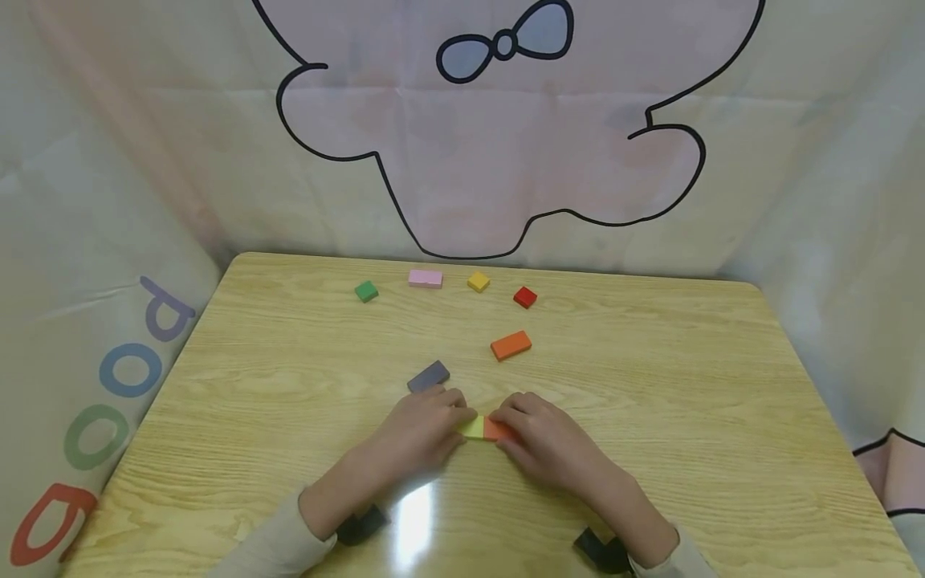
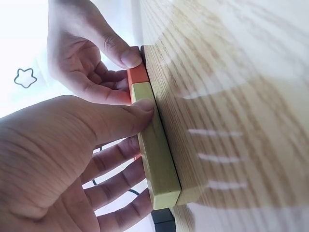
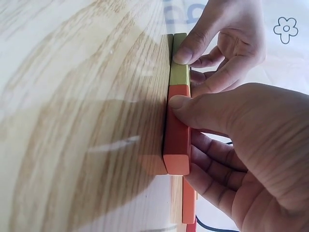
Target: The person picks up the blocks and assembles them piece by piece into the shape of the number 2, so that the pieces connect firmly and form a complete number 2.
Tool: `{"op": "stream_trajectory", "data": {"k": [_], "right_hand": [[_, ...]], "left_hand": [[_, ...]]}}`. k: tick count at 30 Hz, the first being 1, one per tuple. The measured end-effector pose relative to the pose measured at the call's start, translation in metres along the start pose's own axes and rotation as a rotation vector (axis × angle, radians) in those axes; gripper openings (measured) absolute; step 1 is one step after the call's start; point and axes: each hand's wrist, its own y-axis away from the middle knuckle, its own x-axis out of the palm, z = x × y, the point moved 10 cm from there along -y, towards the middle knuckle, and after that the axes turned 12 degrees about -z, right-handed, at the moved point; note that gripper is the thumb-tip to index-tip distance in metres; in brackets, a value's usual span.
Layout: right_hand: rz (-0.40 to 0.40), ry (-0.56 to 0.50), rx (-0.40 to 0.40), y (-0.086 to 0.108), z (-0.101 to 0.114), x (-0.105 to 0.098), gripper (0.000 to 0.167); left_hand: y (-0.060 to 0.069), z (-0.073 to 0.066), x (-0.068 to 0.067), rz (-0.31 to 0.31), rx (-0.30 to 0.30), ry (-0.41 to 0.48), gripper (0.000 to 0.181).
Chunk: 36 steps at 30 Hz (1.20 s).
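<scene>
My left hand (image 1: 425,427) pinches a yellow-green wooden block (image 2: 158,159) between thumb and fingers. In my right hand (image 1: 551,440) is an orange-red block (image 3: 177,128), gripped the same way. Both blocks lie on the table, end to end and touching, as the two wrist views show. Parts of each block are hidden by the fingers in the head view. Just beyond the left hand's knuckles lies a grey block (image 1: 429,376). Another orange block (image 1: 511,345) lies farther back, beyond the right hand.
Along the back of the wooden table (image 1: 650,385) lie a green block (image 1: 366,291), a pink block (image 1: 425,279), a yellow block (image 1: 478,281) and a red block (image 1: 525,298). A printed curtain (image 1: 470,177) hangs behind the table's far edge.
</scene>
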Motion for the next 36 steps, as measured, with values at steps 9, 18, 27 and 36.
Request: {"op": "stream_trajectory", "data": {"k": [9,18,27,36], "right_hand": [[-0.011,0.004,0.002,-0.0001,-0.0006,0.0001,0.024],[-0.014,0.006,0.006,0.0008,-0.0004,-0.0007,0.025],[-0.027,0.004,0.000,0.0017,-0.0004,-0.0019,0.024],[-0.018,-0.010,0.014,0.0011,-0.0006,-0.0014,0.024]], "left_hand": [[-0.0005,0.0005,0.0010,0.007,0.007,-0.002,0.029],[-0.0007,0.0007,0.0027,0.013,0.010,0.011,0.028],[-0.0007,0.0003,0.0028,-0.004,0.010,0.022,0.026],[0.0003,0.0022,0.0055,0.006,-0.010,0.031,0.024]]}}
